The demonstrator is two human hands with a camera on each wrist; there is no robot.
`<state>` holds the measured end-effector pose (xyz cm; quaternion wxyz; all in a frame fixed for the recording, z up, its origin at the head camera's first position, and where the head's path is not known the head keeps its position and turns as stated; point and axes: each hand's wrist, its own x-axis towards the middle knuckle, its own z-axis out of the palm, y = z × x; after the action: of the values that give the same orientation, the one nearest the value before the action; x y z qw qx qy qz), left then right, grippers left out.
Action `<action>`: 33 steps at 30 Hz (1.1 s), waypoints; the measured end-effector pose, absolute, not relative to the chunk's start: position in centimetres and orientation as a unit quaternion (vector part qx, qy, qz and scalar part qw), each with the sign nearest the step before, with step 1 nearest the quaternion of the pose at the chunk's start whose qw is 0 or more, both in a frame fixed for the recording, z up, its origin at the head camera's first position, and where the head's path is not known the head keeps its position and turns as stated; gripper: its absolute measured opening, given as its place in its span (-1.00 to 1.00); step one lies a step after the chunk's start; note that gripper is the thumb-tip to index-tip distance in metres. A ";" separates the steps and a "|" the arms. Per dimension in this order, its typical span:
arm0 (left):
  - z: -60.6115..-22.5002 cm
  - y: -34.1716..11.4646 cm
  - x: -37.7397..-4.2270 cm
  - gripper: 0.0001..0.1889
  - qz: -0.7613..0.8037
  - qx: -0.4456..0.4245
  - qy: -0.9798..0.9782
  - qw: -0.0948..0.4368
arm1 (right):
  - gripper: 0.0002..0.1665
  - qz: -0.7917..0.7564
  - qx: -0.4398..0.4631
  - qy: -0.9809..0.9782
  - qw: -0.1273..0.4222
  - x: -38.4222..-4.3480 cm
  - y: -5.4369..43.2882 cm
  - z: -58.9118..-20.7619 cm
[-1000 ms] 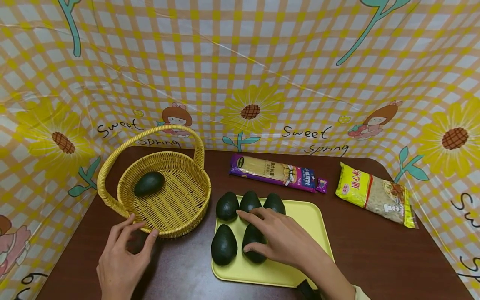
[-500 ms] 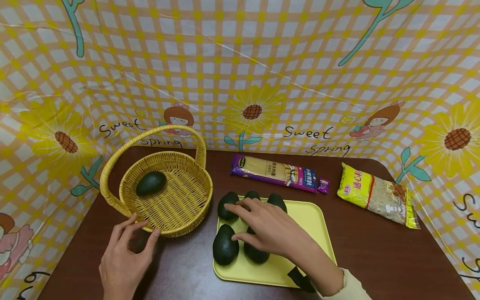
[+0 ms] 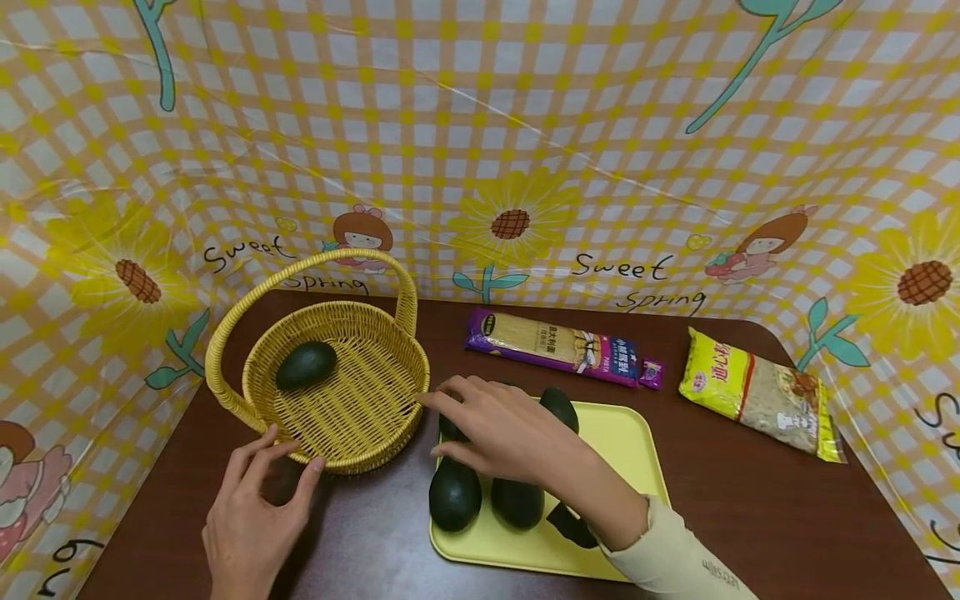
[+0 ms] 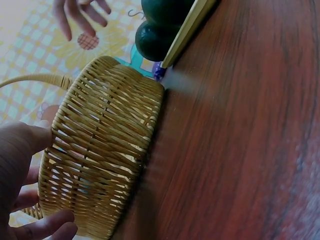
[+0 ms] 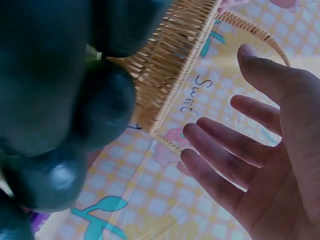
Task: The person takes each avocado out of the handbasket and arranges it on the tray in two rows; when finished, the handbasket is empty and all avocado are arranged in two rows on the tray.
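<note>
A yellow woven basket with a tall arched handle stands at the left, one dark green avocado lying in it. My left hand holds its near rim, thumb and fingers at the edge; the left wrist view shows some fingers passing behind the rim of the basket. Over the left part of a pale yellow tray hovers my right hand, fingers spread towards the basket. Nothing is in that hand in the right wrist view. Several avocados lie on the tray, some partly hidden beneath the hand.
Behind the tray lies a purple pasta packet with a small purple sachet at its end. A yellow-topped clear bag lies farther right. Checked flower-print cloth rises around the brown table.
My right hand has moved left over the tray towards the basket, its fingers spread and holding nothing. The left hand stays at the basket rim. The view has shifted slightly.
</note>
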<state>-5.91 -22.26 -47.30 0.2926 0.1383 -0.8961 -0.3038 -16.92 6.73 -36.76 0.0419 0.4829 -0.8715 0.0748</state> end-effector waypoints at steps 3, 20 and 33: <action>-47.3 -22.2 -5.9 -0.63 -0.304 0.138 -0.896 0.293 | -0.34 0.071 0.495 -0.864 0.052 -17.2 5.9 -36.4; -47.4 -22.2 -5.9 -0.63 -0.304 0.133 -0.894 0.301 | -0.33 0.034 0.526 -0.849 0.024 -19.4 1.1 -34.6; -47.4 -22.3 -5.9 -0.61 -0.301 0.126 -0.896 0.302 | -0.36 0.032 0.563 -0.825 -0.023 -20.8 -2.7 -34.1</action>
<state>-5.94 -22.33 -47.38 0.3015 0.1255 -0.8959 -0.3012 -20.81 -2.75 -34.07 -0.0229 0.5630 -0.8255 0.0324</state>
